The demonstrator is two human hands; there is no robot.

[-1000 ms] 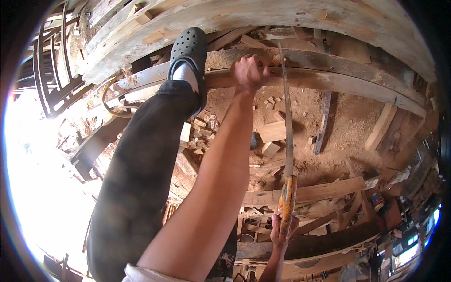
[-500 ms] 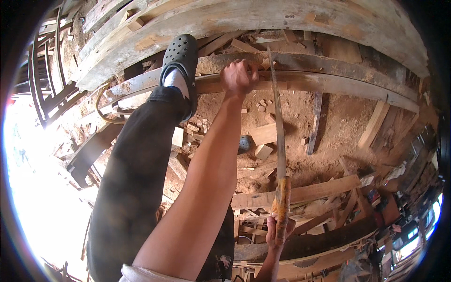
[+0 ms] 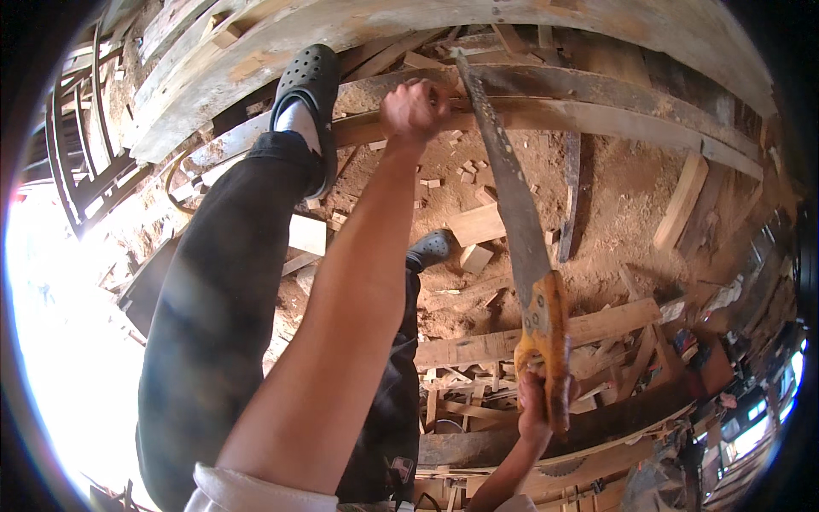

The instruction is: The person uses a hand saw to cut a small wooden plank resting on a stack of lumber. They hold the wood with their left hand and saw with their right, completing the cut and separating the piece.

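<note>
My right hand (image 3: 534, 401) is closed around the worn yellow-orange handle of a handsaw (image 3: 510, 192). The long blade points away from me, its tip over the far planks and its flat side partly turned toward me. My left hand (image 3: 415, 109) is curled down at a reddish wooden board (image 3: 363, 128), just left of the blade; its fingertips are partly hidden. Beside that hand, my foot in a dark grey clog (image 3: 309, 81) rests on the same wood. Whether the teeth touch the board cannot be made out.
Large pale timbers (image 3: 409, 34) run across the far side. Wood offcuts (image 3: 478, 224) and sawdust cover the ground below, where my other clog (image 3: 433, 247) stands. A nearer beam (image 3: 597, 328) crosses on the right, with stacked lumber behind. Dark metal frames (image 3: 81, 136) lean at the left.
The saw has tilted, so its blade shows broader and its handle sits higher and further right, with my right hand along. My left hand stays at the board; the whole view has shifted slightly.
</note>
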